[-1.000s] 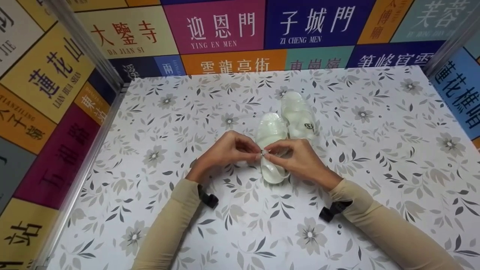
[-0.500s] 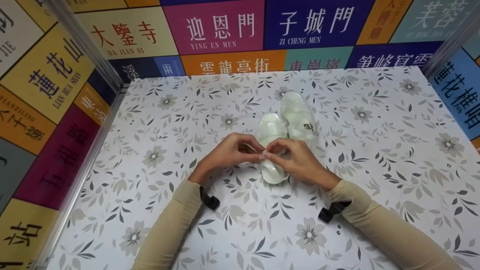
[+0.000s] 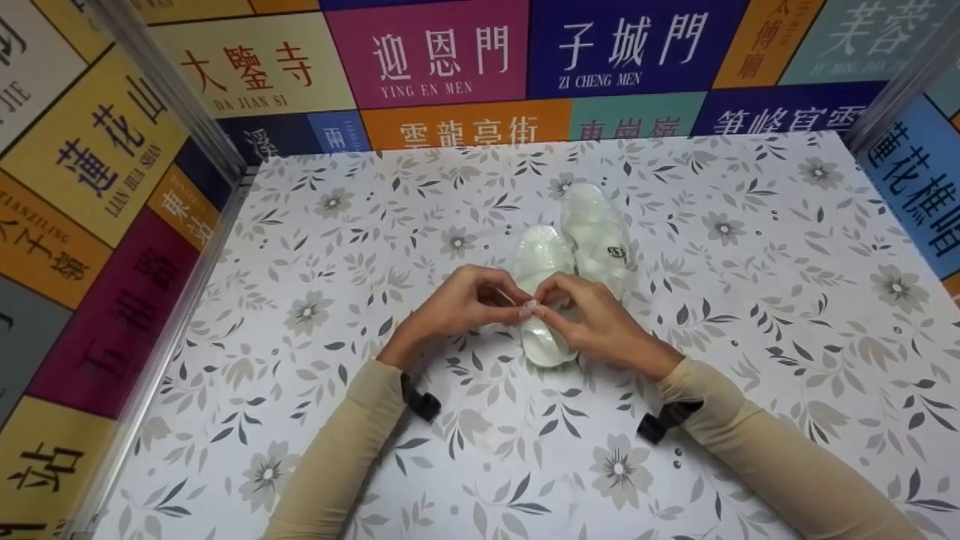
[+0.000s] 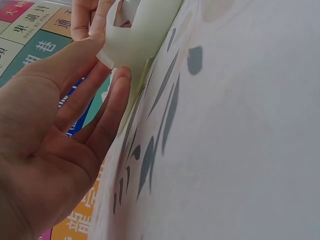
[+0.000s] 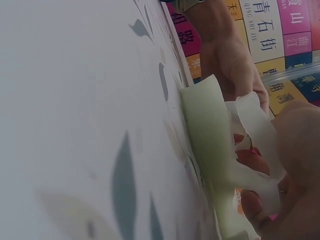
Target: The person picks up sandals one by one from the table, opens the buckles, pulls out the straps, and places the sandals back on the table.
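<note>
Pinching the strap (image 3: pixel 531 306) of the near sandal (image 3: pixel 544 341) between fingertips, the left hand (image 3: pixel 457 304) and right hand (image 3: pixel 596 322) meet above its middle, apparently steadying it on the table (image 3: pixel 750 375), while the other sandal (image 3: pixel 596 232) lies just beyond the grip.

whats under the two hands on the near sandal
Under the left hand and right hand lies the near sandal, its toe and heel showing. Both grips pinch its pale strap. The buckle and the middle of the sole are covered by the fingers.
</note>
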Demonstrator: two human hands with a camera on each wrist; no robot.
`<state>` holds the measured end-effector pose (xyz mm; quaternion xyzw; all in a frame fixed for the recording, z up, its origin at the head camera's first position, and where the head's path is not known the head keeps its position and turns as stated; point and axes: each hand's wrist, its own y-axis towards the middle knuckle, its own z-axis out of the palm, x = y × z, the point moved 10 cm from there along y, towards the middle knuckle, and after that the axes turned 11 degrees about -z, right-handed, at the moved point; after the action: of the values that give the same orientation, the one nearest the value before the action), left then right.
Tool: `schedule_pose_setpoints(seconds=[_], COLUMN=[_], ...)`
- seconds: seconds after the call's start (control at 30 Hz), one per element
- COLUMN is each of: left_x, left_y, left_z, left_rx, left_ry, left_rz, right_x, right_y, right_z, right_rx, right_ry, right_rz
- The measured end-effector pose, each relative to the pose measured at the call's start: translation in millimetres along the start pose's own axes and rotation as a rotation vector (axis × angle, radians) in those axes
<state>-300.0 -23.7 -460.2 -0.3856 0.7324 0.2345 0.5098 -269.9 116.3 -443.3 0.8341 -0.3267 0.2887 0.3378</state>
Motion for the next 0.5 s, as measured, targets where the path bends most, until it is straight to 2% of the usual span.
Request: schedule_pose_setpoints(seconds=[0.23,0.5], left_x=[-0.3,-1.3], left_y=[0.3,0.0], left_z=[-1.2,-1.3], left_rx=[-0.018,-0.023], left_ry=[0.006,0.025], left_rz=[0.002,0.005], right_x=[-1.3,-5.6], right_y=[-1.1,-0.2], right_z=[-2.0,-1.1], right_rx=[0.033,-0.019], right_ry=[0.038,0.12], right_rz=[0.005,0.028])
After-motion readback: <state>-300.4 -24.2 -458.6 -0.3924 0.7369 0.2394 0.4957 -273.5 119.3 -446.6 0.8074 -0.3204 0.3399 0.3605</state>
